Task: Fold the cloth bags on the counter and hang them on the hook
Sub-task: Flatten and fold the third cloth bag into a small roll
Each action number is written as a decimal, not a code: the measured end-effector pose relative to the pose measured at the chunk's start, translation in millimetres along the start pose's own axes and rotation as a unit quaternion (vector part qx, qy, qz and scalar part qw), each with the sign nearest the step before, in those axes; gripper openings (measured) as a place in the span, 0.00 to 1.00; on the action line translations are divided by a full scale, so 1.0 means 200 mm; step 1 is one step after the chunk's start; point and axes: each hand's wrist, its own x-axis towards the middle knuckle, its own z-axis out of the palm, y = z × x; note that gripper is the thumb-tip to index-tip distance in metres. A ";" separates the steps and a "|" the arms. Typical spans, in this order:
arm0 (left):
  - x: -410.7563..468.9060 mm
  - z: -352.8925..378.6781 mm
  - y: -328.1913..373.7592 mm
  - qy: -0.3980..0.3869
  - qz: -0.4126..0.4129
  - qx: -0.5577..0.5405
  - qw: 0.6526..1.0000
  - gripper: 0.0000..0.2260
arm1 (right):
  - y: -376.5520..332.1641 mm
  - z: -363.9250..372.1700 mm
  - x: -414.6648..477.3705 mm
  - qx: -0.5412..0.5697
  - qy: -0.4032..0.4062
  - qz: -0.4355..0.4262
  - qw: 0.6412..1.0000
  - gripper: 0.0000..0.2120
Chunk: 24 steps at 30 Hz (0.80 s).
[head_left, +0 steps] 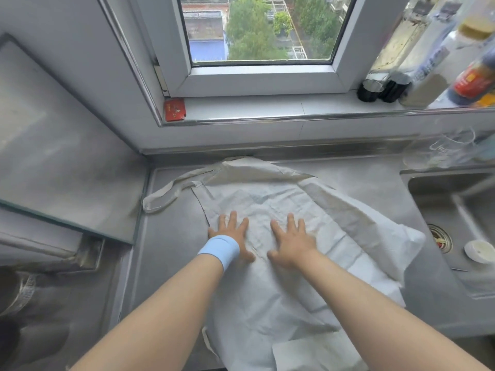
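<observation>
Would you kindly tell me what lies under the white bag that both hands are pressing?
A cream bag lies beneath the white bag, its far edge and strap showing, on the steel counter. Whatever else it covers is hidden.

A red packet [175, 110] and several bottles [431, 68] sit on the windowsill [254, 108]; a sink [432, 202] lies rightward.

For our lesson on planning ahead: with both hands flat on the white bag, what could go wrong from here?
The white bag has its right corner close to the sink; smoothing outward could push it in. The beige bag lies partly under it, so a fold may catch both. The left hand and right hand press on creases that could get folded in.
</observation>
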 end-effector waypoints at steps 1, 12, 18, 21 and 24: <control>0.03 -0.01 -0.03 -0.003 0.007 0.023 1.000 0.48 | -0.02 0.01 0.00 -0.007 0.011 -0.002 1.000 0.40; 0.10 -0.24 -0.08 0.082 -0.054 0.032 0.995 0.32 | 0.08 -0.09 0.04 -0.056 0.097 -0.102 0.988 0.35; 0.15 -0.14 -0.04 -0.012 -0.020 -0.010 1.000 0.50 | 0.14 -0.01 0.07 0.051 -0.012 0.040 0.998 0.38; 0.24 -0.20 -0.07 0.026 0.071 0.034 0.997 0.49 | 0.18 0.02 0.06 0.096 -0.013 0.101 0.990 0.35; 0.31 -0.25 -0.05 0.081 0.075 0.058 0.992 0.46 | 0.21 0.00 0.08 0.128 -0.014 0.122 0.984 0.36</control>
